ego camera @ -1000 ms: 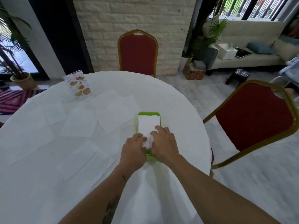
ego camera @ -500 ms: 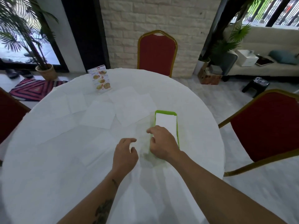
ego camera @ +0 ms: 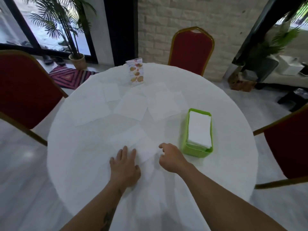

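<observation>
Napkin (ego camera: 133, 142), white and single, lies flat on the white-clothed round bench (ego camera: 83, 155), near the front edge and just ahead of both hands. Its outline is faint against the cloth.

Left hand (ego camera: 124, 166): palm down, fingers straight and slightly spread, pressing on the napkin's near left part. Nothing is gripped.

Right hand (ego camera: 170, 159): fingers curled in, thumb and fingertips meeting at the napkin's near right corner. A scrap of white shows in the pinch, so it reads as holding that corner. The paper there is rumpled and lifted a little.

Green plastic holder (ego camera: 195, 150): rectangular, open-topped, standing just right of the right hand, apart from it. A stack of folded white napkins (ego camera: 199, 127) fills it nearly to the rim.

Further back on the bench, several loose napkins are spread flat: one in the middle (ego camera: 130, 107), one to its right (ego camera: 164, 104) with overlapping sheets, and one further left (ego camera: 111, 92). More faint sheets lie toward the left side, with edges hard to make out.

Menu card (ego camera: 135, 72): upright at the far edge, with food pictures on its face.

Around the bench stand three red chairs with gold frames: far side (ego camera: 191, 49), left (ego camera: 25, 90), right (ego camera: 290, 144). A potted palm (ego camera: 66, 30) stands by the window at far left, with a striped rug (ego camera: 70, 77) on the floor beside it.
</observation>
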The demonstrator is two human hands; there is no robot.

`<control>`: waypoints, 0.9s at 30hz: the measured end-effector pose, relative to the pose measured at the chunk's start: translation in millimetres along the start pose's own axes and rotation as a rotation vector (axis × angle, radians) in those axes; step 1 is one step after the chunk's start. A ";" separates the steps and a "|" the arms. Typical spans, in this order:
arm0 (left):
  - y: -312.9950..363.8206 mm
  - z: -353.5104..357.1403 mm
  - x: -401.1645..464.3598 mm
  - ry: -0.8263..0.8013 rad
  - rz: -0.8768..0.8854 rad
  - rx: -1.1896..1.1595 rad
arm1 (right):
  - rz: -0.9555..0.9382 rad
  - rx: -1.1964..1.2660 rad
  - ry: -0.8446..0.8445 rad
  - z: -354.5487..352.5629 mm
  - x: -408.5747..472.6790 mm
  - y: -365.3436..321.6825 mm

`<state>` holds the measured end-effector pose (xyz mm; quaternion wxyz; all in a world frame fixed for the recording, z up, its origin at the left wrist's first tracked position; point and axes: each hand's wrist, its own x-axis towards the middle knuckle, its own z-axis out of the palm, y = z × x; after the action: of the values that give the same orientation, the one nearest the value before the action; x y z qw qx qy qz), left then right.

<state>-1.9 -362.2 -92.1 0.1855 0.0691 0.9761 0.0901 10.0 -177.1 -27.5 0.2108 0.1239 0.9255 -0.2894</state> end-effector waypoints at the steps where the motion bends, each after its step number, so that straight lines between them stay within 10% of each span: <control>1: -0.3 -2.3 -2.9 0.005 0.013 0.027 | 0.043 0.047 -0.009 3.0 -0.8 -0.3; 14: 8.8 -29.3 -20.3 0.012 -0.006 -0.261 | 0.267 0.540 0.072 34.6 -16.0 -10.7; 27: -52.0 -14.7 -29.2 -0.061 0.116 0.161 | 0.308 0.539 0.142 56.4 -26.0 -26.6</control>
<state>14.3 -420.1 -79.0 0.2032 0.1431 0.9684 0.0198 41.5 -234.4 -44.6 0.1466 0.3341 0.7981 -0.4795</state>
